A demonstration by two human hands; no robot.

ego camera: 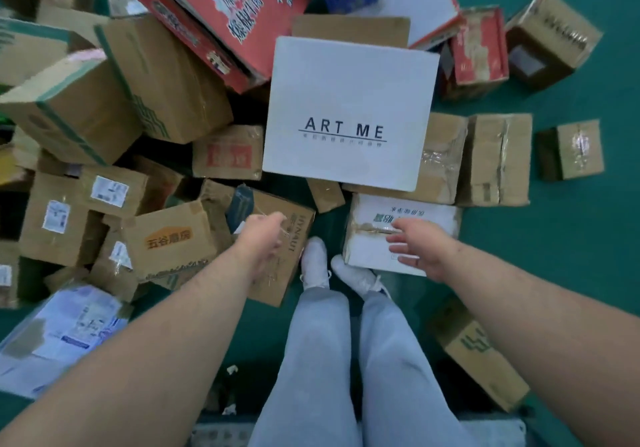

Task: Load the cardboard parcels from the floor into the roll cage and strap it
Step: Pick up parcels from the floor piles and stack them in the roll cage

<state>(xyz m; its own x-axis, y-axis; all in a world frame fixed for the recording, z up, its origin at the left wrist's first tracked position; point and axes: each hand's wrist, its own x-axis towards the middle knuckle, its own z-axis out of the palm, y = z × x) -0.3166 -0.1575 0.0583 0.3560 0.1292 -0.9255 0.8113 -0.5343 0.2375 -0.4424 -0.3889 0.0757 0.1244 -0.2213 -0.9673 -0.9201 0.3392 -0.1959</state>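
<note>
Nearest the camera, noted pale blue trouser legs [322, 360] ending in white shoes [314, 259] on the green floor [571, 273]. Lower left, logged a plastic-wrapped parcel [59, 336] bearing labels; lower right, a brown carton [478, 353] with green print. Found left hand [265, 239] over a brown box [277, 284] beside the left shoe, fingers bent down out of sight; cannot tell whether gripping. Found right hand [419, 249] released, fingers [401, 248] straight and spread at a taped white box [367, 249]; contact not confirmed. Further out, recorded a large white box [349, 100] marked ART ME, lying on brown parcels [495, 159]. Beyond, logged piled cardboard parcels [166, 76] on the floor, red printed box [221, 14] uppermost.
</note>
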